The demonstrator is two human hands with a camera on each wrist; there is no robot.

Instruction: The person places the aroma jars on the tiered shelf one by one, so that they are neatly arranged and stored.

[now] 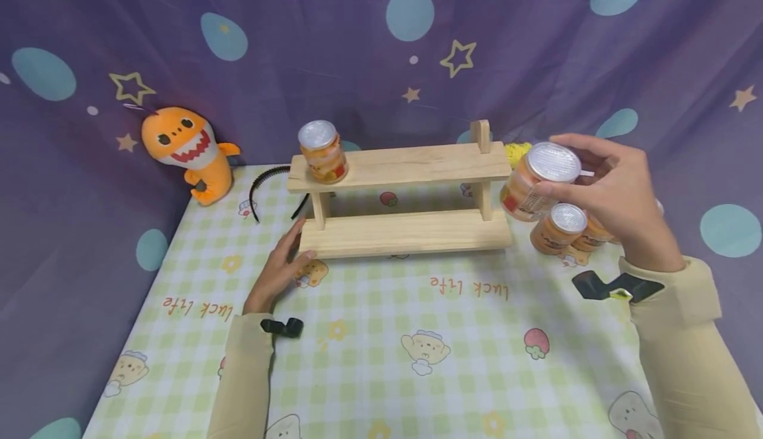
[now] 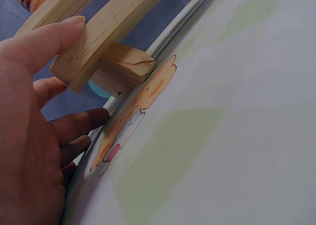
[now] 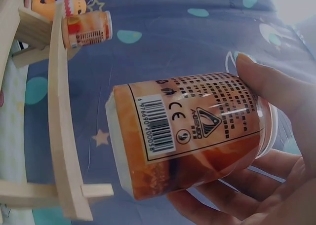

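Note:
My right hand (image 1: 620, 181) grips a clear jar (image 1: 539, 184) with an orange label and silver lid, thumb and fingers around its upper part. It is held in the air beside the right end of a two-tier wooden shelf (image 1: 405, 234). In the right wrist view the jar (image 3: 192, 131) shows its barcode side. At the shelf's left end my left hand (image 1: 283, 263) touches the lower board; the left wrist view has the thumb on the board (image 2: 94, 42) and the other fingers spread beside it. A similar jar (image 1: 324, 154) stands on the upper board's left end.
More jars (image 1: 557, 230) cluster on the table below my right hand, partly hidden by it. An orange shark plush (image 1: 191, 154) leans by the back curtain at left, with a black headband (image 1: 256, 194) near it. Something yellow (image 1: 517, 153) shows behind the shelf's right end.

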